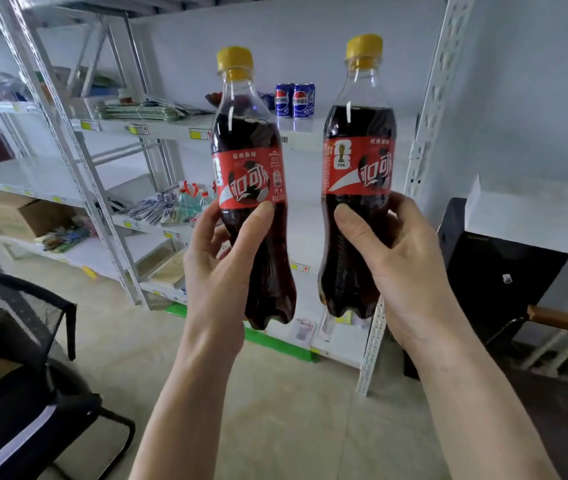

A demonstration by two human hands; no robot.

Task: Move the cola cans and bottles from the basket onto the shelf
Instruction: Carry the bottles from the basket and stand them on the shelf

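Blue cans (295, 99) on shelf (310, 128) behind; left hand (218, 271) grips left bottle (251, 188), right hand (403, 268) grips right bottle (358, 174).

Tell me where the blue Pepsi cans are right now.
In the head view, the two blue Pepsi cans stand side by side on the white shelf, seen between the yellow-capped cola bottles held in the left hand and right hand.
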